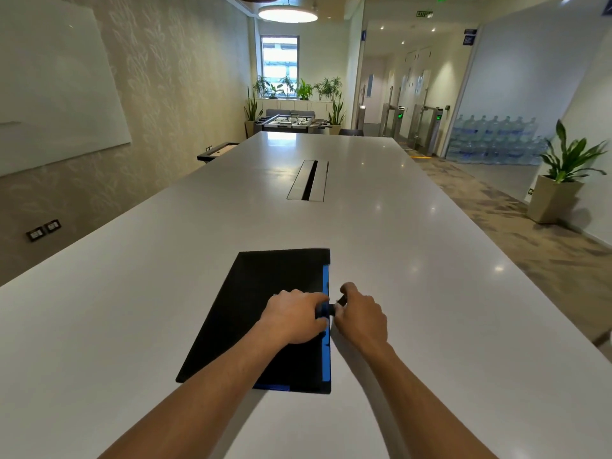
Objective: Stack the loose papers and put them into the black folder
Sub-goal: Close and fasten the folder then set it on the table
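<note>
The flat black rectangular folder (265, 313) lies closed on the long, glossy white table (414, 260), right under the hands and close to the near edge. The left hand (293, 321) rests palm-down on the folder's cover near its right edge, fingers curled toward that edge. The right hand (359, 314) sits just off the folder on the table, touching distance from the left, its fingers pinched on a small dark tab or clasp (326, 309) that bridges the two hands — the left hand's fingertips seem to grip it too, though exactly what it is cannot be told. Look at the folder itself — matte black, a bright blue strip (326, 352) running down its right side and peeking out along the near bottom edge. Further up the table sits a recessed grey cable hatch (308, 180).
</note>
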Available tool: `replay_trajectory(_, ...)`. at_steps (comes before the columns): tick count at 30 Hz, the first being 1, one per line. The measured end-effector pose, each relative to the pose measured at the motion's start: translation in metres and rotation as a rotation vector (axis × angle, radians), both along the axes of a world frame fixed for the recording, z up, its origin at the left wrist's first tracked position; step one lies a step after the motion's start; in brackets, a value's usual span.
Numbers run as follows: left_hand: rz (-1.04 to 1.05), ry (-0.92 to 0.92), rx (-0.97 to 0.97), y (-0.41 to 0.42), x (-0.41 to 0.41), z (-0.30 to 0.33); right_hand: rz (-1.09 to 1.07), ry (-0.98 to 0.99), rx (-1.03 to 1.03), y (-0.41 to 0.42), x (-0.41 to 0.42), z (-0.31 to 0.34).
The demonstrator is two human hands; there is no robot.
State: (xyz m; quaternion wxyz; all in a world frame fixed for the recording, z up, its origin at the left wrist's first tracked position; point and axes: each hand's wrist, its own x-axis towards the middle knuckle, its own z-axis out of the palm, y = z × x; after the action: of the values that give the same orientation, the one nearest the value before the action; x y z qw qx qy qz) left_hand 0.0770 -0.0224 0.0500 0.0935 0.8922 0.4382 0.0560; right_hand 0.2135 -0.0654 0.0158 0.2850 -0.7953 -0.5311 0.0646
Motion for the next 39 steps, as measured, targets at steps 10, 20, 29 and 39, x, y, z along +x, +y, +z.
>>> replay_trajectory(10, 0.117, -0.195, 0.081, 0.019, -0.019, -0.041, 0.149, 0.151, 0.132, -0.008, -0.016, -0.029)
replay_trajectory(20, -0.022, -0.206, 0.262, 0.02, -0.027, -0.071, 0.189, -0.182, 0.061, -0.005, -0.019, -0.036)
replay_trajectory(29, -0.043, -0.024, 0.351, 0.02, -0.022, -0.071, 0.182, -0.28, -0.046, 0.004, -0.024, -0.032)
replay_trajectory(39, 0.005, -0.232, 0.185, 0.012, -0.029, -0.066, 0.113, -0.086, -0.05, -0.008, -0.033, -0.019)
